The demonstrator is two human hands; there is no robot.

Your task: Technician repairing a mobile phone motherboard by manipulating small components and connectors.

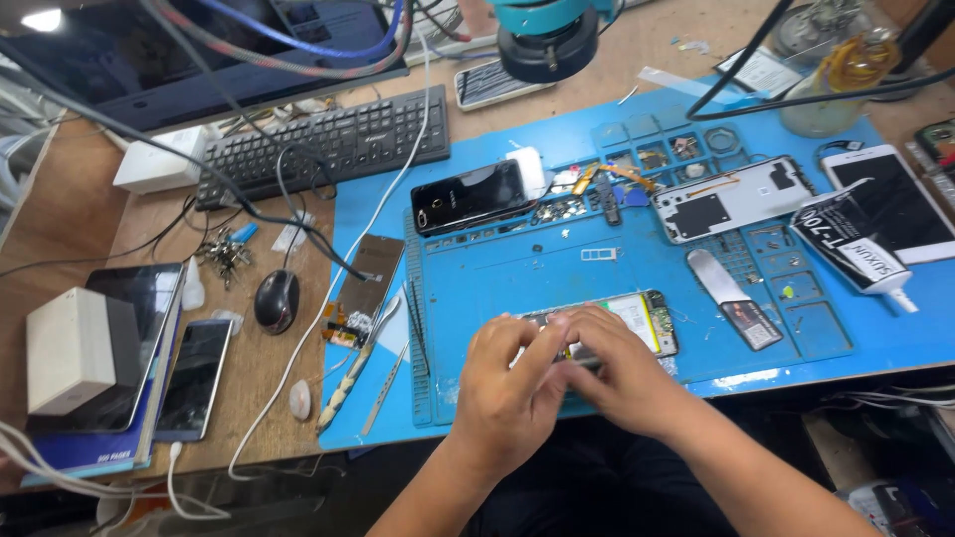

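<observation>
Off the mat's left edge, on the wooden bench, lie a black mouse (277,299) and a dark phone (195,378). Near the mat's (517,268) front edge my left hand (507,393) and right hand (622,373) press together over the opened phone (637,320), fingers pinched on its near end; what sits between my fingertips I cannot tell. Toward the right edge lies a black glue tube (854,242), with a white phone (900,199) just behind.
</observation>
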